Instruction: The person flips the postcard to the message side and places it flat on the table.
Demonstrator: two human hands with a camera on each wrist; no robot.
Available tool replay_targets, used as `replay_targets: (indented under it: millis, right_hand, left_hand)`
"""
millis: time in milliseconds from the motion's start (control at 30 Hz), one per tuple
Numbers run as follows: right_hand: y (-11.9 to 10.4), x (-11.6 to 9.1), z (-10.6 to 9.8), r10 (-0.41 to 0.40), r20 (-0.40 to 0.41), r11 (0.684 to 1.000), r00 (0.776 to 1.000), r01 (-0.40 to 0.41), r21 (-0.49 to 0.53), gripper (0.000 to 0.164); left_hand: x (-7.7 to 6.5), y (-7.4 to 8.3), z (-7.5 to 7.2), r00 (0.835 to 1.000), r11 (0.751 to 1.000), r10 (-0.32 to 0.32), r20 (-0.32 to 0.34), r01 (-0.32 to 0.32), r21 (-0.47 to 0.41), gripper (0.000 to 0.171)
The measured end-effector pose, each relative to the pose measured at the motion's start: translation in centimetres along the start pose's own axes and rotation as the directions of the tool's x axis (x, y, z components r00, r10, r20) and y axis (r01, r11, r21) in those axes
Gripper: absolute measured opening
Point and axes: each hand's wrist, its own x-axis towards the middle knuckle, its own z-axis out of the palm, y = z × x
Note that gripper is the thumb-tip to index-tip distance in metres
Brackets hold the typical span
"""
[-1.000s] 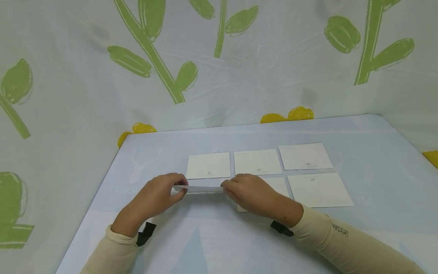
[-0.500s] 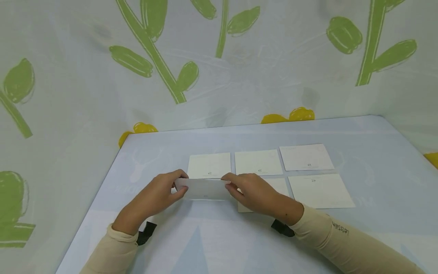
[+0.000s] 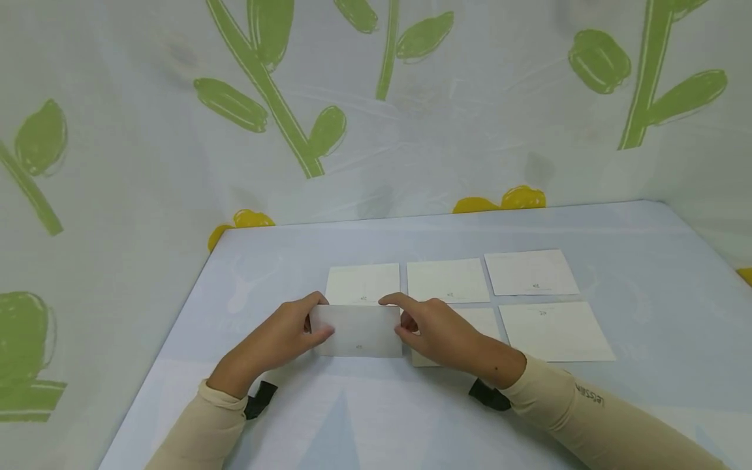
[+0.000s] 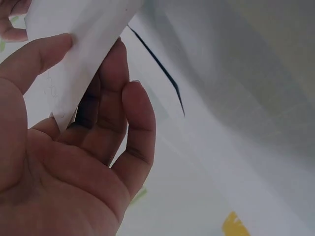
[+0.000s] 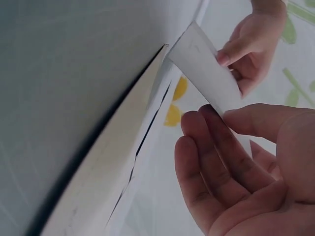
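A white card point(image 3: 360, 326) with a small printed mark near its lower edge is held between both hands, tilted up with its face toward me. My left hand point(image 3: 294, 328) pinches its left end, thumb in front and fingers behind. The right hand point(image 3: 439, 333) pinches the right end, with the index finger along the top corner. In the left wrist view the left thumb presses on the card point(image 4: 86, 34). The right wrist view shows the card's edge point(image 5: 197, 59) between thumb and fingertips. A front-row card point(image 3: 478, 318) lies partly hidden behind the right hand.
Similar cards lie flat on the pale blue table point(image 3: 282, 254): a back-left card point(image 3: 358, 282), a back-middle card point(image 3: 448, 279), a back-right card point(image 3: 531, 271) and a front-right card point(image 3: 561, 333). A white wall point(image 3: 435, 150) with green leaf drawings stands behind the table.
The held card has tilted from nearly edge-on to showing its face and printed mark, its lower edge coming down toward me. Both hands keep hold of its ends; the right index finger has straightened.
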Motion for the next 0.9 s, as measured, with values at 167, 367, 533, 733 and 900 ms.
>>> replay_targets:
  millis: [167, 367, 533, 733, 900]
  right_hand:
    - [0.0, 0.2, 0.1, 0.025, 0.032, 1.000, 0.999, -0.025, 0.013, 0.045]
    - [0.0, 0.1, 0.3, 0.070, 0.047, 0.997, 0.996, -0.068, -0.040, 0.047]
    - [-0.2, -0.3, 0.2, 0.098, -0.008, 0.983, 0.995, -0.098, -0.158, 0.046]
    - [-0.5, -1.2, -1.0, 0.034, -0.116, 0.970, 0.993, -0.060, -0.236, 0.039]
    - [0.6, -2.5, -3.2, 0.052, -0.198, 0.965, 0.979, -0.101, -0.243, 0.038]
  left_hand:
    - [0.2, -0.2, 0.1, 0.999, 0.999, -0.036, 0.024, 0.036, -0.003, 0.026]
    - [0.5, -0.4, 0.5, 0.998, 0.999, -0.050, 0.036, 0.050, 0.011, 0.031]
    - [1.0, -0.5, 0.9, 0.996, 0.997, -0.074, 0.047, 0.073, 0.027, 0.041]
    - [1.4, -0.7, 1.4, 0.994, 0.995, -0.093, 0.051, 0.091, 0.039, 0.058]
    - [1.5, -1.1, 1.6, 0.996, 0.993, -0.078, 0.036, 0.074, 0.094, 0.062]
